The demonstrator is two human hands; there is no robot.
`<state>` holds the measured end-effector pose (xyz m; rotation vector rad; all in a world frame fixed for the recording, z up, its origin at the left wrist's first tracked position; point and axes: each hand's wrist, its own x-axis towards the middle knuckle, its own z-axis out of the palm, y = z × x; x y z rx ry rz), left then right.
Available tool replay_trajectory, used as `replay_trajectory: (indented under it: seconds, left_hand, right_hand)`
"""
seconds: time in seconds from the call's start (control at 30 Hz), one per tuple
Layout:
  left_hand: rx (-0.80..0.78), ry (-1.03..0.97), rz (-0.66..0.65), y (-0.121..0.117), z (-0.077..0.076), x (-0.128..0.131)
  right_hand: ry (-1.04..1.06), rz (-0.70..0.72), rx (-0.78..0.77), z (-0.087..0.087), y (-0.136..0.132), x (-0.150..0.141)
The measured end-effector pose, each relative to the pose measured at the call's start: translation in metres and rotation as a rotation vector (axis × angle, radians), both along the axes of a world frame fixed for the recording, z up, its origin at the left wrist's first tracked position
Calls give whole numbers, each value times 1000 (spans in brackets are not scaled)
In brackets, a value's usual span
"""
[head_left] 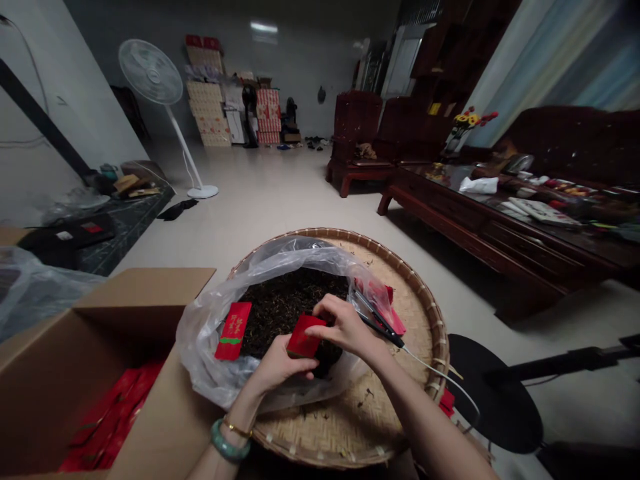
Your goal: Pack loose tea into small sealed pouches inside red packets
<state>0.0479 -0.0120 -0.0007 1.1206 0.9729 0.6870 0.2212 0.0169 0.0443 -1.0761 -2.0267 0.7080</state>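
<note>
Both hands are closed on a small red packet (304,335) over a clear plastic bag. My left hand (280,365) grips its lower side, and my right hand (345,325) pinches its upper right edge. The open bag (200,347) holds dark dried leaves that look like tea (277,293). Another red packet (233,331), with gold writing and a green band, lies on the bag's left side. Beneath the bag is a round woven bamboo tray (423,307). To the right of my right hand lies a black tong-like tool (380,325) with a white cord, beside flat red packets (397,321).
An open cardboard box (167,407) with many red packets (120,410) stands at left. A black round stand base (495,393) is on the floor at right. Further off are a dark wooden table (480,230), a white fan (203,192) and stacked cartons (209,110).
</note>
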Motion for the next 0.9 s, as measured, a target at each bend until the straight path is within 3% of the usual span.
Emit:
replay_trajectory:
  seconds: [0.13,0.23,0.43,0.63,0.77,0.9]
  left_hand:
    - [51,23,34,-1,-2,1]
    - [149,84,43,1,0,0]
    - [178,-23,276,7,9,-5]
    - [162,-39,424,5,-1,-1]
    - [140,-71,425,2,-1,3]
    - [83,-156,253,1,3,7]
  right_hand:
    - [180,-98,-138,-12,-7,-9]
    - [212,-134,-123,-21,-9,-13]
    - [172,-69,-129,-20,-9,-12]
    - [200,-158,-287,-27,-7,-8]
    - [222,-192,-272,-32,-9,-7]
    - [228,-176,-195,-32,-12,-10]
